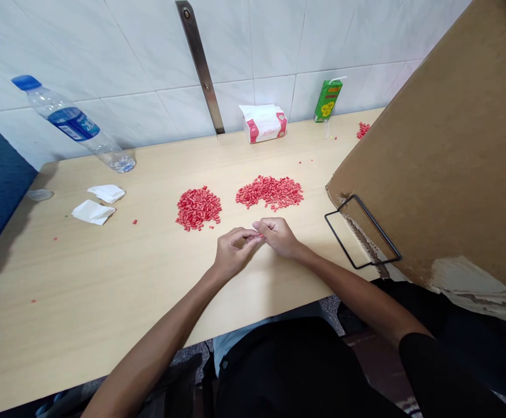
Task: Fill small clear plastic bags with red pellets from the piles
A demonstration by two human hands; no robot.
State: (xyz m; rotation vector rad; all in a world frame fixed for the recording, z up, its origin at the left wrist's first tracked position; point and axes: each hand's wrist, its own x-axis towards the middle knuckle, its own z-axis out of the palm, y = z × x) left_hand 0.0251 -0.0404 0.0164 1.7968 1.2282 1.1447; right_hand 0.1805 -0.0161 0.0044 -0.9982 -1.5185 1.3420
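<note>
Two heaps of small red pieces lie on the pale wooden table (104, 273): a left heap (198, 208) and a wider right heap (270, 192). Just in front of them my left hand (232, 253) and my right hand (279, 235) meet, fingertips pinched together. Something tiny sits between the fingertips; I cannot make it out. Both hands hover close to the table surface.
A large cardboard sheet (448, 157) leans at the right, with a black wire frame (361, 232) at its edge. A tilted water bottle (74, 123), tissue pack (264, 123), green drink carton (327, 100), crumpled tissues (98, 203) and stray red pieces lie around.
</note>
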